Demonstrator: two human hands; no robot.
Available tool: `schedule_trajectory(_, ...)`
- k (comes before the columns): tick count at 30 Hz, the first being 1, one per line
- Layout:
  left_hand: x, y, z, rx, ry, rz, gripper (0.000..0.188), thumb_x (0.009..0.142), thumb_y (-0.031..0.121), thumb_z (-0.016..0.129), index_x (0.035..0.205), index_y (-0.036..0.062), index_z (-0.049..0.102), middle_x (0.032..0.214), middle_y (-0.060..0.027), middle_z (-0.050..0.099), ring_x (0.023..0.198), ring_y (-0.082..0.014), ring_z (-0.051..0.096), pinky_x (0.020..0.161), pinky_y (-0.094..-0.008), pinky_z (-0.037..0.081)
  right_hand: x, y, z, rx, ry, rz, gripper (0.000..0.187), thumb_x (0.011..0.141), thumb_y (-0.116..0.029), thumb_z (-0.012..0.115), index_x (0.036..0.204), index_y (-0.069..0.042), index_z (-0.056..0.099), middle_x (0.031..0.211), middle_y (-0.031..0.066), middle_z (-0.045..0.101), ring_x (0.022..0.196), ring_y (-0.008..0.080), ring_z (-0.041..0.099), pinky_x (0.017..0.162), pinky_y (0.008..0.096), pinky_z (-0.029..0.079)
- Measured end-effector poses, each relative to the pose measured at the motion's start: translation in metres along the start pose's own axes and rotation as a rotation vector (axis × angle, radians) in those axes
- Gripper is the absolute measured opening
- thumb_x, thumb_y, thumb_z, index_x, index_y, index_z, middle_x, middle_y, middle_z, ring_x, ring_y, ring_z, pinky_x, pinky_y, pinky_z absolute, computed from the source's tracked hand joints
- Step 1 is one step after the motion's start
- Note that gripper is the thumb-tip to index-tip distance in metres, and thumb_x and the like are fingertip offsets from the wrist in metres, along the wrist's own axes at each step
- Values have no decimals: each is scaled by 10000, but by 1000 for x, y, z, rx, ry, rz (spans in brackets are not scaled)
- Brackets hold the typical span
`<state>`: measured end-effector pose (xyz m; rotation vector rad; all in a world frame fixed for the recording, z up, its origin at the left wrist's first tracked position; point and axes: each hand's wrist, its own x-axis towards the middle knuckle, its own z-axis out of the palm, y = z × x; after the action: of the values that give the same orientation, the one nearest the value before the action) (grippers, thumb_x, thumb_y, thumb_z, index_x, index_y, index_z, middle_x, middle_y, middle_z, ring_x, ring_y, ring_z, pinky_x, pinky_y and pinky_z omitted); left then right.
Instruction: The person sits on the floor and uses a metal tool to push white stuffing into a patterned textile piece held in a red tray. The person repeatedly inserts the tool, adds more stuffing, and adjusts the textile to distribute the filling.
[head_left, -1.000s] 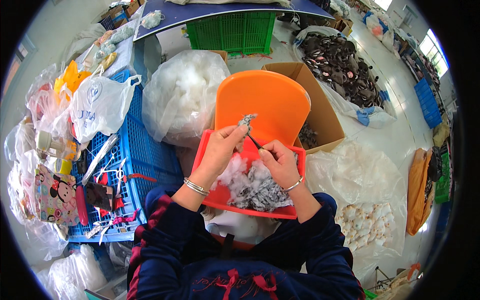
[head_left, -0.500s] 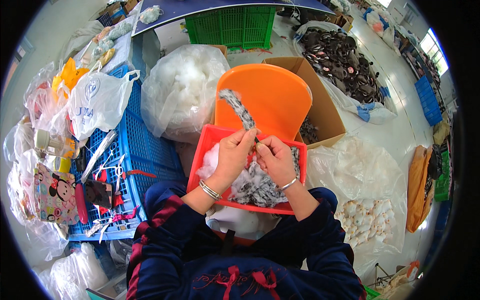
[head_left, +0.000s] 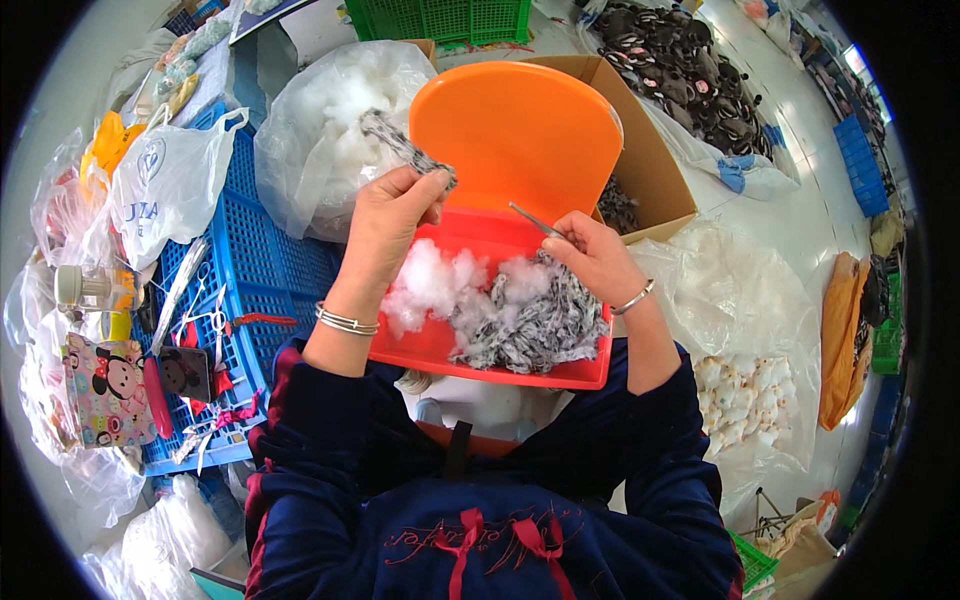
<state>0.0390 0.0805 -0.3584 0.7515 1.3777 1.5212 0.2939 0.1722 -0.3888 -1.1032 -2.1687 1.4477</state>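
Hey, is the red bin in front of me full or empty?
Partly full: the red bin holds white fluff and gray furry pieces, with bare red surface showing around them.

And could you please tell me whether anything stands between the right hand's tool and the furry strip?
Nothing visible does: between the thin tool in the right hand and the furry strip in the left hand, the view shows only a gap, with the orange panel behind it.
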Motion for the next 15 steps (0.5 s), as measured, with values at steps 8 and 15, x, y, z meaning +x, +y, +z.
schedule_trajectory(8,-3,5,4,26,-63,-27,166,919,146,658,796,40,624,732,-19,612,629,-73,530,606,-219,431,6,55,54,-564,-185,-28,471,758,-300,727,1123,-25,614,983,217,677,979,402,636,847,462,516)
schedule_trajectory(15,-15,13,-3,220,-231,-54,188,914,197,667,832,28,686,736,8,633,653,-47,543,616,-197,438,10,26,23,-96,-201,-11,230,796,-66,654,1021,-24,636,771,22,595,672,82,526,613,248,434)
